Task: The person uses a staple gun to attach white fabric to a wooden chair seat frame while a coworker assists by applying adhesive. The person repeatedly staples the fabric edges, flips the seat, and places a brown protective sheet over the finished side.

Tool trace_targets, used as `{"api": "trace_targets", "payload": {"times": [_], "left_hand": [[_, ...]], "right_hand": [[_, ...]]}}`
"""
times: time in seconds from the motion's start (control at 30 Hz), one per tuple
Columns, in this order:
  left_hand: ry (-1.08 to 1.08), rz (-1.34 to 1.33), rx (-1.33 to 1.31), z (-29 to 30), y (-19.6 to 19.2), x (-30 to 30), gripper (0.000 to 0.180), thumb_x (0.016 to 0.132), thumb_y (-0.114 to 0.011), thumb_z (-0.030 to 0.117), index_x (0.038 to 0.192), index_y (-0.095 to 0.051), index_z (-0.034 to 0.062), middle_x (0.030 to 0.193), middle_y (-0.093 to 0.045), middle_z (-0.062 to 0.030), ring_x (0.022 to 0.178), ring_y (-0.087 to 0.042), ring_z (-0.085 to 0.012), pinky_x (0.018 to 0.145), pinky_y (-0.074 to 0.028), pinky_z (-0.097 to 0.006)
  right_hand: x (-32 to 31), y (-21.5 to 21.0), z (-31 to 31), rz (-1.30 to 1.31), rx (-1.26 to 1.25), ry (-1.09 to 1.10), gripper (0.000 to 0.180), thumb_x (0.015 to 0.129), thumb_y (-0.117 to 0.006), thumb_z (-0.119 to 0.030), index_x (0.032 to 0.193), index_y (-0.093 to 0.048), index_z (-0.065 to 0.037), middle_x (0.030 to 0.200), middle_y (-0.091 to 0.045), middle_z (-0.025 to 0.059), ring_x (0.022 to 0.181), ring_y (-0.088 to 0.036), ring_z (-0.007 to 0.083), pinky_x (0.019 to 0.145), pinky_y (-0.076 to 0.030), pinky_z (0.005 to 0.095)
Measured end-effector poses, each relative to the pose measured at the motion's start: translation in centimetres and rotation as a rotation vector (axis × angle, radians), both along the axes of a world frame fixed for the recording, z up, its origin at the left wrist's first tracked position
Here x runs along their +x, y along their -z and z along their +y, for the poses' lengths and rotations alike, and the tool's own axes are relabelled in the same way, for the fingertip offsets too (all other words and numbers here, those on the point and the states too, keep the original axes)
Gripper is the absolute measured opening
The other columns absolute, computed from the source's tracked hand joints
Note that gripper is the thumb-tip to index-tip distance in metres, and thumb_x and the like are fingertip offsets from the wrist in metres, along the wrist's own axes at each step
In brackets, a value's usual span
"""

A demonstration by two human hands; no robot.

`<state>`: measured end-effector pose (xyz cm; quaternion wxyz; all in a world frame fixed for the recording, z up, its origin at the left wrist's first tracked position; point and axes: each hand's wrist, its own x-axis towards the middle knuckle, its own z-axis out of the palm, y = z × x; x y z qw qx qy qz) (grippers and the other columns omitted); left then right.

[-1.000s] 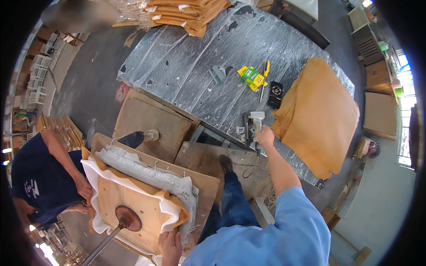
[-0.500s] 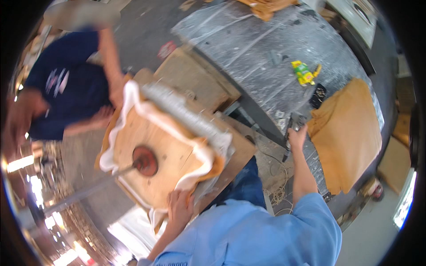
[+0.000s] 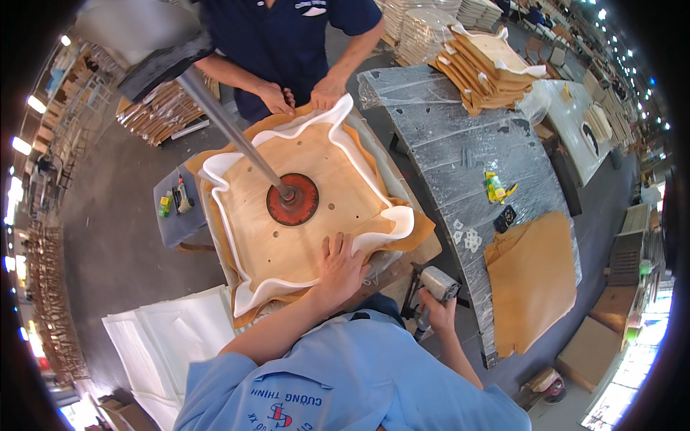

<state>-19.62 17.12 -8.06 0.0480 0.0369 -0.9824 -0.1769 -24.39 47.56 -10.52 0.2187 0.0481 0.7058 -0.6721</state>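
One staple gun (image 3: 433,287) — nose aimed up-left — right hand (image 3: 436,314) gripping.

Furniture workshop, factory floor. Stacks of tan plywood seat boards with white foam (image 3: 489,54) on plastic-wrapped grey workbench (image 3: 460,144); red round press pad on steel rod (image 3: 292,199) clamping seat; tan leather sheets (image 3: 535,280); rows of chair frames (image 3: 50,287) along left; overhead strip lights.

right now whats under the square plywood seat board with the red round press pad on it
White foam and tan leather stick out around the square plywood seat board; the left hand presses its edge. The support beneath is hidden.
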Motion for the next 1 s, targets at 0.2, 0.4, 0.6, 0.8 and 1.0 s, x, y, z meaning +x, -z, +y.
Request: {"api": "trace_targets", "payload": {"times": [0.2,0.4,0.6,0.8,1.0], "left_hand": [[-0.004,-0.091,0.020,-1.1,1.1,0.4,0.029,0.097,-0.078,0.033,0.114,-0.081,0.0094,0.150,-0.055,-0.0178,0.152,-0.040,-0.0443,0.128,-0.025,-0.072],[-0.067,-0.051,0.113,-3.0,1.9,-0.6,0.028,0.101,-0.073,0.030,0.114,-0.083,0.0076,0.154,-0.054,-0.0201,0.158,-0.036,-0.0441,0.131,-0.020,-0.073],[-0.079,-0.030,0.212,-4.5,2.6,-1.8,0.024,0.101,-0.070,0.026,0.109,-0.084,0.0076,0.155,-0.053,-0.0181,0.161,-0.032,-0.0441,0.135,-0.015,-0.070],[-0.210,0.032,0.320,-4.7,5.0,-2.0,0.023,0.096,-0.075,0.029,0.098,-0.086,0.0087,0.157,-0.052,-0.0124,0.164,-0.028,-0.0426,0.136,-0.013,-0.067],[-0.260,0.123,0.403,-4.6,6.0,-2.1,0.021,0.093,-0.076,0.028,0.097,-0.086,0.0099,0.157,-0.054,-0.0102,0.164,-0.029,-0.0413,0.137,-0.013,-0.065]], "right_hand": [[-0.6,-2.4,-2.2,0.032,0.013,-0.233,0.035,0.097,-0.086,-0.013,0.126,-0.074,0.001,0.092,-0.074,0.0030,0.073,-0.066,0.0104,0.065,-0.054,0.0298],[-2.5,-3.6,-4.9,-0.057,-0.001,-0.451,0.065,0.098,-0.089,-0.018,0.153,-0.061,0.001,0.106,-0.075,0.0058,0.080,-0.069,0.0105,0.070,-0.058,0.0288],[-5.1,-5.0,-9.1,-0.038,0.134,-0.510,0.049,0.098,-0.088,-0.019,0.140,-0.069,0.000,0.099,-0.076,0.0053,0.072,-0.070,0.0106,0.064,-0.058,0.0301],[-6.9,-6.8,-14.1,-0.059,0.367,-0.604,0.025,0.099,-0.085,-0.024,0.109,-0.078,-0.003,0.074,-0.071,0.0002,0.061,-0.066,0.0091,0.056,-0.051,0.0286],[-7.9,-6.8,-17.0,-0.111,0.442,-0.667,0.027,0.098,-0.085,-0.029,0.106,-0.078,-0.004,0.069,-0.068,0.0000,0.058,-0.063,0.0097,0.052,-0.048,0.0290]]}}
